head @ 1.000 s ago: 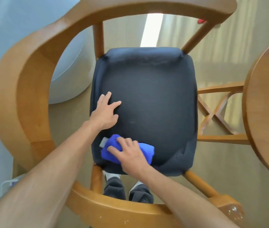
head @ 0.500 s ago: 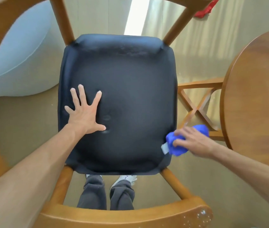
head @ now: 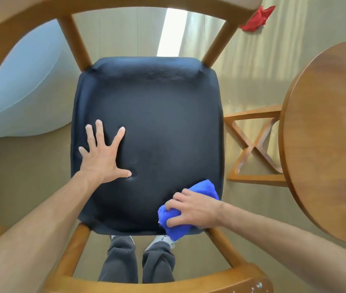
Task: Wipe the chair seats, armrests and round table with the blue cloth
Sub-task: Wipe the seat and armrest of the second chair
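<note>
Back from beyond the seat's edge, the blue cloth now sits at the lower right of the seat — soft, light, bunched under the right hand, whose grip curls round it; left hand lies spread flat

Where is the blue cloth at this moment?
In the head view, the blue cloth lies bunched on the near right corner of the black chair seat, gripped by the right hand, on the side toward the round table.
</note>
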`<action>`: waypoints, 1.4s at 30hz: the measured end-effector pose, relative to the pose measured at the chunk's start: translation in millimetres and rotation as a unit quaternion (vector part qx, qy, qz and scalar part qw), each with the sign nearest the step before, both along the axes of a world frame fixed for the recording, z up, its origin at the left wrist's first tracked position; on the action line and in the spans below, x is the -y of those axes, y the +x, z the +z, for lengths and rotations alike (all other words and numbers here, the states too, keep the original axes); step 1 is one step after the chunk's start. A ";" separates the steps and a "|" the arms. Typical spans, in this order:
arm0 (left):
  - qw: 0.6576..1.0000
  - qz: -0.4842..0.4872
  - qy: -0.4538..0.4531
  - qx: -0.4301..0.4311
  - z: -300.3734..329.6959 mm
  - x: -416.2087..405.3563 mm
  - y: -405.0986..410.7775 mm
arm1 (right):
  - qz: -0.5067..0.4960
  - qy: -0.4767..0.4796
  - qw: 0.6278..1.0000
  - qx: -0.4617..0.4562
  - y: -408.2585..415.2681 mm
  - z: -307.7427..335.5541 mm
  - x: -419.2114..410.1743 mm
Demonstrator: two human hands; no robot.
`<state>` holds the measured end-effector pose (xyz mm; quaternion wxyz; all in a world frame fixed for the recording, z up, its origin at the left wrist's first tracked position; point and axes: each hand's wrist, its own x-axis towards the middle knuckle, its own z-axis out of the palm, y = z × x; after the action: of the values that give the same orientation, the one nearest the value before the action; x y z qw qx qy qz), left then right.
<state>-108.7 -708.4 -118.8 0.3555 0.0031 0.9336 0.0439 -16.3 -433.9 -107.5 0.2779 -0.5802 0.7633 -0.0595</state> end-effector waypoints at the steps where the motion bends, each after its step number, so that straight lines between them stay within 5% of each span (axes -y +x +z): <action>1: 1.000 0.000 0.002 -0.001 0.0 -0.1 0.0 | -0.071 -0.012 0.997 -0.014 -12.7 -1.4 -20.2; 3: 1.000 0.003 0.007 -0.003 -1.9 0.8 0.2 | -0.328 -0.019 0.944 -0.020 -40.2 -2.6 -61.0; 5: 1.000 0.006 0.010 0.002 -1.9 0.7 0.8 | -0.564 -0.008 0.826 -0.007 -58.2 -3.1 -93.7; 7: 1.000 0.008 0.015 0.001 -2.1 -0.6 1.1 | -0.618 0.013 0.786 0.019 -53.9 -3.0 -107.8; 10: 1.000 0.008 0.017 -0.003 -3.6 0.2 1.0 | -0.516 -0.032 0.852 0.079 -6.2 -0.9 -94.3; 14: 1.000 0.005 0.012 0.000 -3.5 1.3 4.3 | -0.200 0.025 0.971 0.125 46.7 8.2 -73.8; 17: 1.000 0.005 0.007 -0.006 -4.3 2.3 4.6 | -0.059 0.053 0.994 0.081 20.6 10.1 -81.8; 19: 1.000 0.000 0.004 -0.005 -4.9 0.4 3.4 | -0.135 0.043 0.989 0.040 -1.9 12.0 -87.0; 24: 1.000 -0.005 -0.005 -0.002 -5.8 -3.5 3.3 | -0.493 -0.007 0.870 -0.025 -85.3 8.3 -76.8; 28: 1.000 -0.011 -0.007 -0.001 -9.2 -4.5 3.7 | -0.736 -0.021 0.672 -0.075 -164.9 -6.3 -20.3; 30: 1.000 -0.012 -0.007 -0.001 -11.3 -4.5 3.2 | -0.773 0.010 0.624 -0.116 -191.5 -12.0 18.5; 37: 1.000 -0.008 0.003 0.008 -12.3 1.7 5.3 | -0.470 -0.038 0.874 -0.119 -158.2 -11.2 143.6; 39: 1.000 -0.003 0.013 0.005 -12.0 2.5 6.3 | -0.449 -0.037 0.876 -0.171 -156.9 -8.0 114.2; 42: 1.000 -0.008 0.009 -0.004 -12.4 0.9 6.4 | -0.561 -0.018 0.805 -0.190 -170.8 -10.3 41.1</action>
<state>-102.3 -709.2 -131.2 0.3525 0.0135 0.9344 0.0496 -187.1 -475.0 -117.8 0.0349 -0.0551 0.9921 -0.1076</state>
